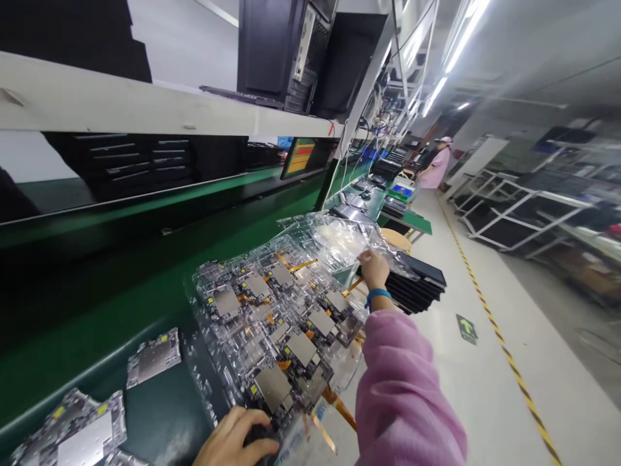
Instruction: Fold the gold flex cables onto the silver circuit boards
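A clear plastic blister tray (213, 330) lies on the green bench, filled with several circuit boards (301, 349) that have metal shields and orange flex cables. My left hand (235, 440) is at its near edge, fingers curled around a dark object that I cannot make out. Reaching forward, my right hand (374, 268) is closed at the edge of a crumpled-looking clear plastic tray (334, 239) at the far end. A blue band circles my right wrist. Loose circuit boards (154, 357) lie on the bench to the left of the filled tray.
Black stacked units (417, 285) are beside my right hand, off the bench's edge. A white shelf (194, 107) with a computer case (272, 48) runs above the bench. Farther along stands a person in pink (436, 167). Yellow-black tape (485, 310) marks the floor.
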